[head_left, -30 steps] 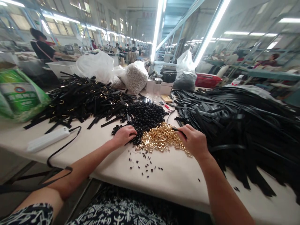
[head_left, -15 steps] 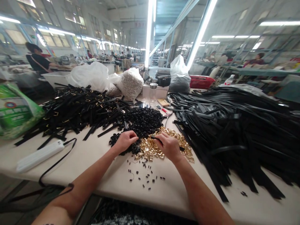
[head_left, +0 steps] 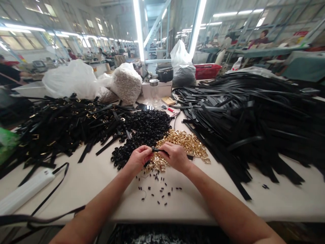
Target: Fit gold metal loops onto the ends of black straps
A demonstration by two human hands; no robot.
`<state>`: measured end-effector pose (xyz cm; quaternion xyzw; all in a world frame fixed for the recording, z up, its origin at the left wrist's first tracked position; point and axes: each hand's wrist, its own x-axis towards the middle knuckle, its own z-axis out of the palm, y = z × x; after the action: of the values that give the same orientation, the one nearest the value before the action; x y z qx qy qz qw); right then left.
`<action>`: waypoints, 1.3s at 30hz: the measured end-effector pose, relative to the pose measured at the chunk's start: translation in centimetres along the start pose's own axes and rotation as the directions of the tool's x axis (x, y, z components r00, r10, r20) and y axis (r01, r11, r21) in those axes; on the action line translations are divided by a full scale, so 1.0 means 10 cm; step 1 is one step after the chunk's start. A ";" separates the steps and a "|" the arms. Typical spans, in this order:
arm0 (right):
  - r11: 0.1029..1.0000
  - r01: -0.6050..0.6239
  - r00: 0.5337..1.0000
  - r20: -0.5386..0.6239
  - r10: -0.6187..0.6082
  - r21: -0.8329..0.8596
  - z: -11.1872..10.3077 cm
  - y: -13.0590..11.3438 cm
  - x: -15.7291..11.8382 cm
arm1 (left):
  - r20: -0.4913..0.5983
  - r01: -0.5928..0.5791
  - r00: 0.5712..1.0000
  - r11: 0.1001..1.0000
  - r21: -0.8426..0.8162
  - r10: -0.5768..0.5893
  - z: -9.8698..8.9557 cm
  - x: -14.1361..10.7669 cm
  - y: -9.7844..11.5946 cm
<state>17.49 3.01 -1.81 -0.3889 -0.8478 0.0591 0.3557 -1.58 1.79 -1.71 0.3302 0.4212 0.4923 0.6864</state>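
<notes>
My right hand [head_left: 175,156] is closed around a black strap [head_left: 159,150], whose end points left and whose other part shows below the wrist. My left hand [head_left: 137,159] pinches a small black loop [head_left: 153,149] at that strap end; whether the strap passes through it, I cannot tell. Just behind the hands lies a heap of black loops [head_left: 149,123]. A pile of gold buckles [head_left: 188,144] spreads behind and beside my right hand. Small black bits [head_left: 162,191] are scattered on the pale table [head_left: 193,206] in front of the hands.
Black straps with gold buckles [head_left: 63,128] are heaped left, loose black straps [head_left: 243,118] right. A white power strip [head_left: 30,189] with a black cord lies front left. Filled plastic bags [head_left: 127,83], a glass jar [head_left: 153,88] and a red basket [head_left: 207,71] stand behind. Other people work farther off.
My left hand has moved right from the loop heap to the strap end, now pinching a loop there. The right hand still holds the strap. The view has turned right and tilted down.
</notes>
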 end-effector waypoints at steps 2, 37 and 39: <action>1.000 0.004 1.000 0.009 -0.004 -0.007 0.02 -0.01 -0.01 | 0.005 0.010 1.000 1.000 -0.015 -0.010 -0.01 0.00 -0.01; 0.999 0.000 0.972 0.236 0.009 -0.041 -0.08 -0.06 0.03 | 0.140 -0.195 0.980 0.812 0.551 0.141 0.02 -0.10 0.09; 0.999 0.012 0.970 0.243 0.000 -0.046 -0.12 -0.05 0.04 | 0.145 -0.213 0.977 0.804 0.555 0.158 0.01 -0.10 0.11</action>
<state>17.77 2.70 -0.57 -0.3845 -0.8873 0.0850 0.2400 -2.11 1.16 -0.48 0.5812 0.4822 0.3936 0.5242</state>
